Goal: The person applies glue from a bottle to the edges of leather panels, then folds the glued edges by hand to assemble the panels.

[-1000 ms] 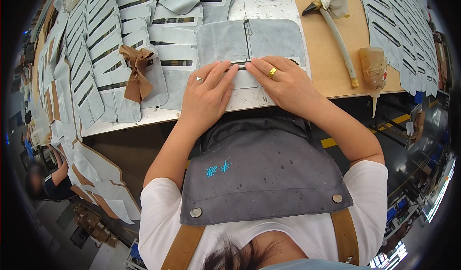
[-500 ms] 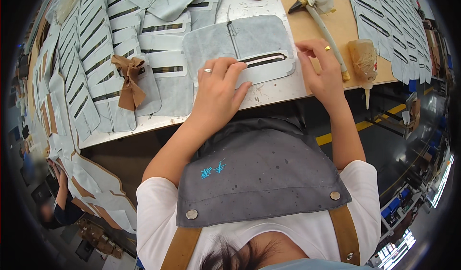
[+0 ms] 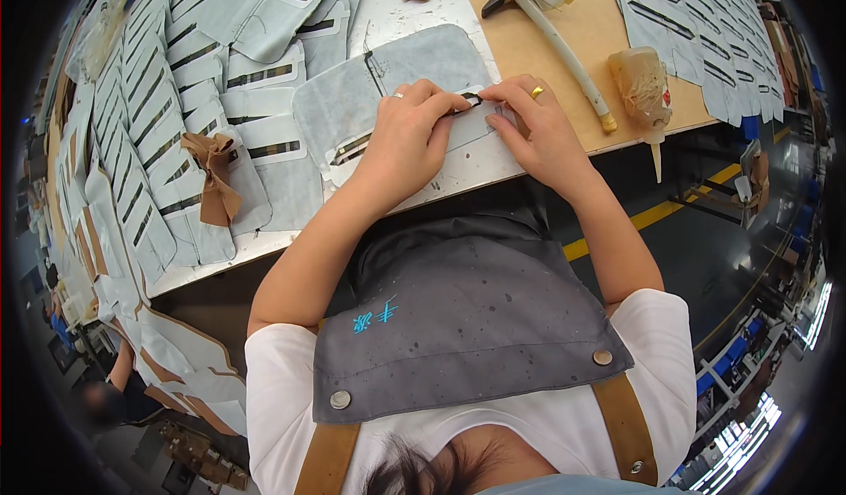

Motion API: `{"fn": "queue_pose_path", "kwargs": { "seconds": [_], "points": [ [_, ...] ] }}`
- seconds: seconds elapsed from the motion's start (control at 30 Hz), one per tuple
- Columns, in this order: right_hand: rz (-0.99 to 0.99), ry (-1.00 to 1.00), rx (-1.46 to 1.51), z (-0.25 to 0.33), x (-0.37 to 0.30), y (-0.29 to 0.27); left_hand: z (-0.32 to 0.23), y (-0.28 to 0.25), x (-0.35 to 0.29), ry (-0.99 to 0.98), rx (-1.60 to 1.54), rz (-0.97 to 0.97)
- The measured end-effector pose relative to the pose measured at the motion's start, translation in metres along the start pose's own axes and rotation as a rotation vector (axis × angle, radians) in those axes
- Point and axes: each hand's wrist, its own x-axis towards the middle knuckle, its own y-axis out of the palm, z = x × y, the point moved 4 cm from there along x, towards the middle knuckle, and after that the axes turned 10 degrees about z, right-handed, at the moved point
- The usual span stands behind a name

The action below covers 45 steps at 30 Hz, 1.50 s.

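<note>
A grey-blue, suede-like panel (image 3: 352, 85) lies on the white tabletop in front of me, with a long dark slot framed by a white strip (image 3: 350, 150) along its near side. My left hand (image 3: 407, 143) rests over the middle of the slot, thumb and forefinger pinched at its dark edge. At the slot's right end my right hand (image 3: 539, 129) has its fingertips closed on the panel's edge. Both sets of fingertips nearly meet, and the dark edge is lifted slightly between them. My left hand covers part of the slot.
Overlapping slotted panels (image 3: 167, 99) spread across the left, with a crumpled brown cloth (image 3: 211, 178) on them. On the brown board at right lie a hammer (image 3: 564, 50) and a nozzle-tipped glue bottle (image 3: 641, 94). More panels (image 3: 679, 19) lie beyond. A co-worker's arm (image 3: 122, 363) shows at lower left.
My right hand has come from beside the panel onto the slot's right end. My left hand has slid along the slot toward it, and the slot's edge is now raised.
</note>
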Motion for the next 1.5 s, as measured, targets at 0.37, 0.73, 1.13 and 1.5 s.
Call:
{"fn": "queue_pose_path", "kwargs": {
  "seconds": [0.37, 0.73, 1.13, 1.5],
  "points": [
    [-0.015, -0.109, -0.174, 0.003, -0.003, 0.000, -0.006, 0.014, -0.010, 0.231, 0.324, -0.069],
    [-0.119, 0.020, 0.046, -0.009, 0.009, 0.003, -0.008, 0.016, -0.006, 0.117, 0.272, 0.021],
    [-0.135, 0.004, 0.035, -0.007, 0.005, 0.001, -0.010, 0.014, -0.005, 0.110, 0.284, 0.011],
    [-0.216, -0.079, 0.010, 0.005, -0.003, -0.004, -0.006, 0.015, -0.009, 0.183, 0.284, -0.065]
  ]
}}
